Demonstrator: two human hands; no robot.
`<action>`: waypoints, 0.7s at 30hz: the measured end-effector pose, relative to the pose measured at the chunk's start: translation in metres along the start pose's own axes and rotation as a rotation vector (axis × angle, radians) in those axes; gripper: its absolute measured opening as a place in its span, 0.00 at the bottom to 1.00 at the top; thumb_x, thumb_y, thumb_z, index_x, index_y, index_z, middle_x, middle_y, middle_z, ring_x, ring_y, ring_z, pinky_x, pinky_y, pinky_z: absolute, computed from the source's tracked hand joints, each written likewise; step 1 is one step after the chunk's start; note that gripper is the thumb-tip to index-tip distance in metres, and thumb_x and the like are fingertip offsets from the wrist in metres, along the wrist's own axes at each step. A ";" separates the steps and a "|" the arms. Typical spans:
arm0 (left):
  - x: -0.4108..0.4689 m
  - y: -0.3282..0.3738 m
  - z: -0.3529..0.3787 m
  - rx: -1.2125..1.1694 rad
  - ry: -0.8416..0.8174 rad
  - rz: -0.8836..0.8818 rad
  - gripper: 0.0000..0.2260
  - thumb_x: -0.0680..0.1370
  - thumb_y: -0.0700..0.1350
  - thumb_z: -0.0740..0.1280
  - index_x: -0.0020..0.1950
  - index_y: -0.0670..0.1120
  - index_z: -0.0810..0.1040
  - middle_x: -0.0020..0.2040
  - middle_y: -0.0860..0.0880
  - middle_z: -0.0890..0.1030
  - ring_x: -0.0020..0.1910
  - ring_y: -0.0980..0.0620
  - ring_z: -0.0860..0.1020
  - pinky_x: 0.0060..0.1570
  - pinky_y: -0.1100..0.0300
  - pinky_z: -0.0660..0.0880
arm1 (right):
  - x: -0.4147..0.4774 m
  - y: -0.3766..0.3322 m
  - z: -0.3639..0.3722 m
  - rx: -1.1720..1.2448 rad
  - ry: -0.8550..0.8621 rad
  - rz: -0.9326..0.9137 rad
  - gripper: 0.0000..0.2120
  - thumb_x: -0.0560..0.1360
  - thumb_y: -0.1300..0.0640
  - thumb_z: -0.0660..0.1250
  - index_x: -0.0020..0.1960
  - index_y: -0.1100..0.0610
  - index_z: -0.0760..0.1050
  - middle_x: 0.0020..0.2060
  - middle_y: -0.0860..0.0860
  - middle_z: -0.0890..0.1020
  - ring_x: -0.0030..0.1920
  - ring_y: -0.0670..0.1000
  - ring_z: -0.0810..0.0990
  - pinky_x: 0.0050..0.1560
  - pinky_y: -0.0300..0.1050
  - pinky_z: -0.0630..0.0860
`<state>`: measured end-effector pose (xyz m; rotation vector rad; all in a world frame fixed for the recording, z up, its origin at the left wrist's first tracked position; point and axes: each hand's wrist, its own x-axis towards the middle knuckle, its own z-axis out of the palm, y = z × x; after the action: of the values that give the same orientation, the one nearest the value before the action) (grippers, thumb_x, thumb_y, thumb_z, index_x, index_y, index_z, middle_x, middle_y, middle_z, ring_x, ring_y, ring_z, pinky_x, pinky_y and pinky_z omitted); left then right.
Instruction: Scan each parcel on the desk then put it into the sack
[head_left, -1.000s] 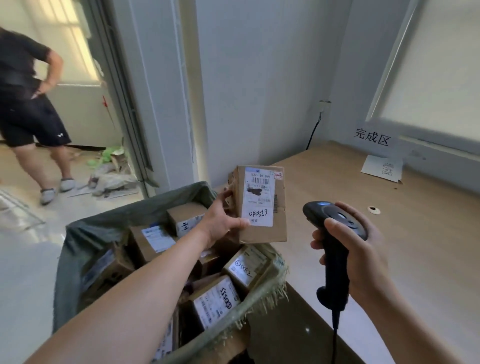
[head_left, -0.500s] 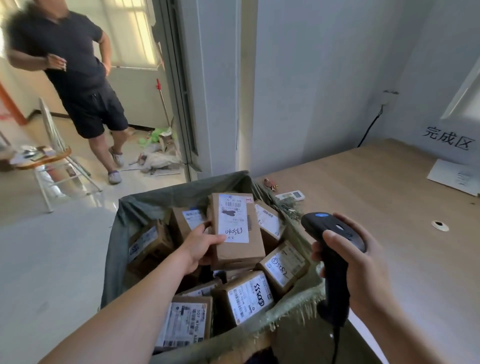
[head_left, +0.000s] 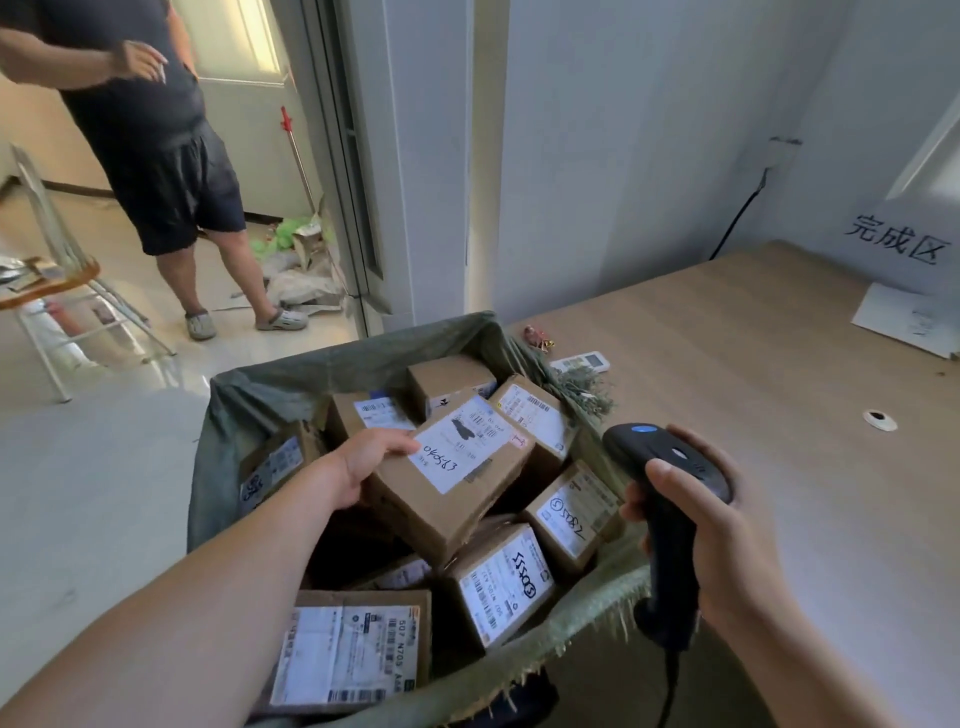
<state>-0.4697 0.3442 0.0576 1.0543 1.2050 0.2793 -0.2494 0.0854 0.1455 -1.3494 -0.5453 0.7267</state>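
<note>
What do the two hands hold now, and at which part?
Left hand grips the parcel by its left end; right hand grips the scanner by its handle.

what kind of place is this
Likely a courier parcel-sorting room: a green woven sack packed with labelled brown cardboard parcels, a black handheld barcode scanner gripped in the right hand, and a light wooden desk.

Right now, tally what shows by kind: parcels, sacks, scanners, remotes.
Parcels: 9, all in the sack, counting the held parcel in the left hand and one mostly buried parcel
Sacks: 1
Scanners: 1, the scanner in the right hand
Remotes: 1, the remote on the desk
Total: 12
</note>
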 end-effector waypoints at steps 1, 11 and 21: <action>0.003 0.001 -0.002 0.044 -0.004 -0.027 0.12 0.80 0.39 0.63 0.61 0.43 0.81 0.47 0.40 0.86 0.40 0.44 0.84 0.39 0.57 0.80 | 0.001 0.001 0.001 -0.003 0.005 0.000 0.28 0.62 0.57 0.77 0.62 0.51 0.79 0.40 0.64 0.85 0.34 0.60 0.82 0.30 0.45 0.77; 0.018 0.008 0.014 0.536 0.057 0.126 0.11 0.82 0.43 0.66 0.63 0.51 0.82 0.57 0.48 0.83 0.55 0.49 0.79 0.54 0.52 0.78 | 0.006 0.015 0.011 -0.049 0.001 0.019 0.32 0.63 0.55 0.77 0.66 0.54 0.77 0.38 0.63 0.84 0.33 0.60 0.82 0.30 0.48 0.75; 0.016 0.012 0.041 1.276 0.402 0.386 0.02 0.78 0.50 0.71 0.49 0.53 0.81 0.49 0.52 0.82 0.49 0.49 0.79 0.49 0.52 0.79 | 0.002 0.011 0.008 -0.065 0.032 0.007 0.21 0.74 0.65 0.71 0.66 0.53 0.77 0.36 0.63 0.85 0.33 0.60 0.83 0.31 0.48 0.75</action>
<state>-0.4240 0.3404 0.0562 2.4371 1.5403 -0.0323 -0.2558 0.0928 0.1363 -1.4220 -0.5429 0.6966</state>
